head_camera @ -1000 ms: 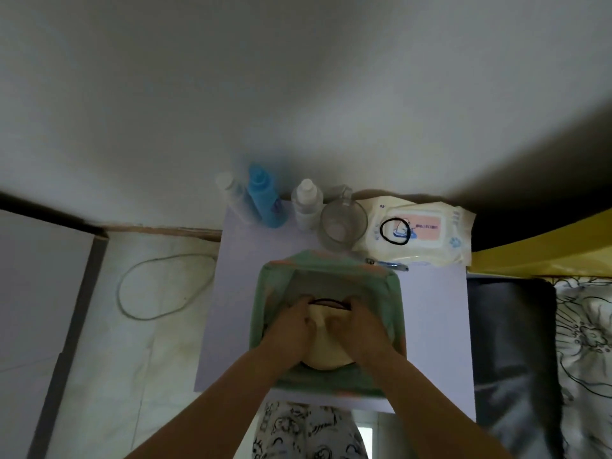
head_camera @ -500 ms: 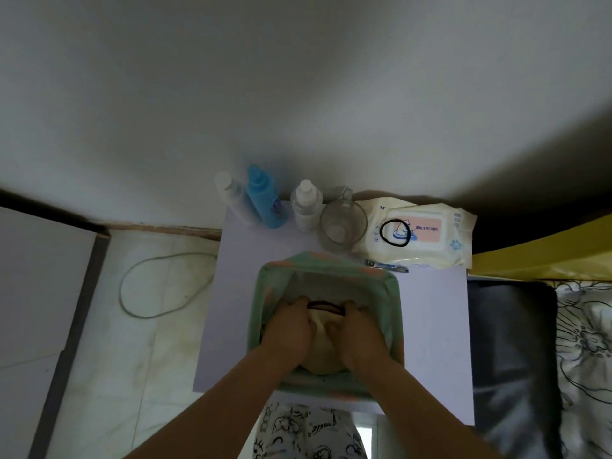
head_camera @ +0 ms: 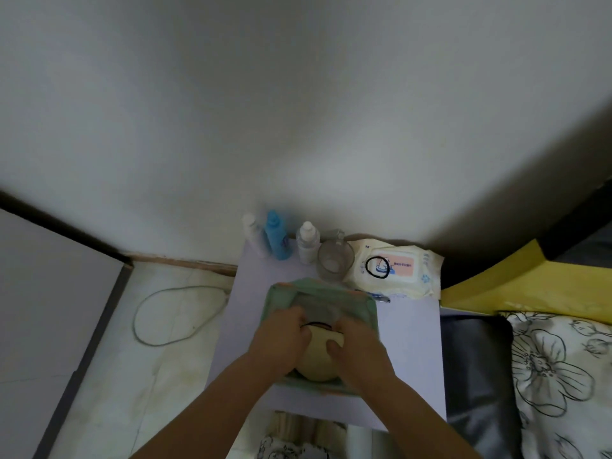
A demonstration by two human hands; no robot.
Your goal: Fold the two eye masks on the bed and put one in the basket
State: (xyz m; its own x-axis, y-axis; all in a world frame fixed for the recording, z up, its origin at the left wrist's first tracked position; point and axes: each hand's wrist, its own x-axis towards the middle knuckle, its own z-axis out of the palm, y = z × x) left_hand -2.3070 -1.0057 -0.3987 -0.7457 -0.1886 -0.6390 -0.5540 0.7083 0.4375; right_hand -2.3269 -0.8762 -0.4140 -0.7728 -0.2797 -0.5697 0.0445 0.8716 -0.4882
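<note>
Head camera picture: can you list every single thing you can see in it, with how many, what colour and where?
basket: 1, green, middle of the small table
eye mask: 1, cream with a dark strap, inside the basket under the hands
small table: 1, pale lilac, against the wall
bottles: 3, one blue and two whitish, back of the table
glass cup: 1, clear, beside the bottles
wipes pack: 1, cream with a pink label, back right of the table
cable: 1, grey, looped on the floor
floral bedding: 1, white and black, far right
left hand: on the mask
right hand: on the mask
</note>
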